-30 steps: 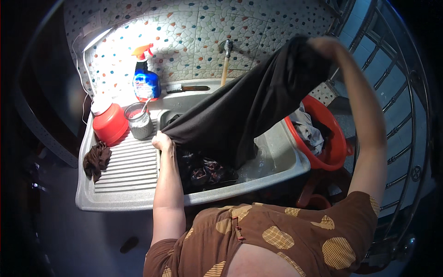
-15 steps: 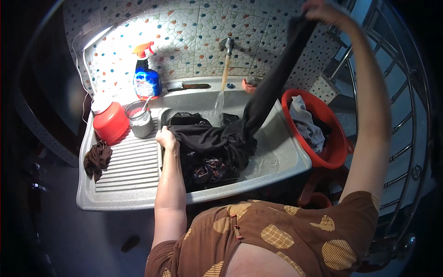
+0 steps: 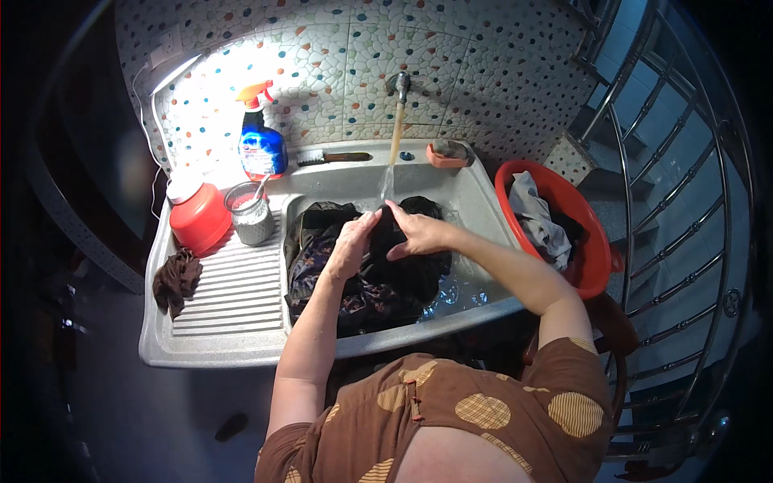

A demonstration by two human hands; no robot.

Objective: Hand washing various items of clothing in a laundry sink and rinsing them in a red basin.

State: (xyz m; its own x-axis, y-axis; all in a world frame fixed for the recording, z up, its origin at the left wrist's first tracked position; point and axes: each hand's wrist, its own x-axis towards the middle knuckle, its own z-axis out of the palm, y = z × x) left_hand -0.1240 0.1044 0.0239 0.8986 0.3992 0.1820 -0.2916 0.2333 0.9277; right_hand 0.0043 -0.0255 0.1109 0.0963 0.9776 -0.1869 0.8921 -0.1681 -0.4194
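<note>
Dark wet clothes point(image 3: 354, 302), some with a floral print, lie heaped in the grey sink basin. Over the heap, my left hand point(image 3: 352, 245) stretches its fingers out toward the water. Opposite it, my right hand point(image 3: 423, 233) is open, with thumb and fingers apart. The fingertips of both hands come close together just below the running water point(image 3: 388, 183), above the black cloth. No cloth is visibly gripped in either hand. From the wall tap point(image 3: 400, 83), a yellowish hose point(image 3: 397, 133) carries the stream down.
On the ribbed drainboard point(image 3: 225, 302) stand a red tub point(image 3: 200, 219), a glass jar point(image 3: 252, 216) and a crumpled brown cloth point(image 3: 176, 280). A blue spray bottle point(image 3: 262, 149), brush point(image 3: 334, 158) and soap dish point(image 3: 448, 154) line the back ledge. Right are a red basin point(image 3: 594, 249) of clothes and metal railing point(image 3: 684, 209).
My right hand came down from high on the right, letting go of the raised black garment, which now lies in the sink. My left hand left the cloth's edge and moved right, under the tap.
</note>
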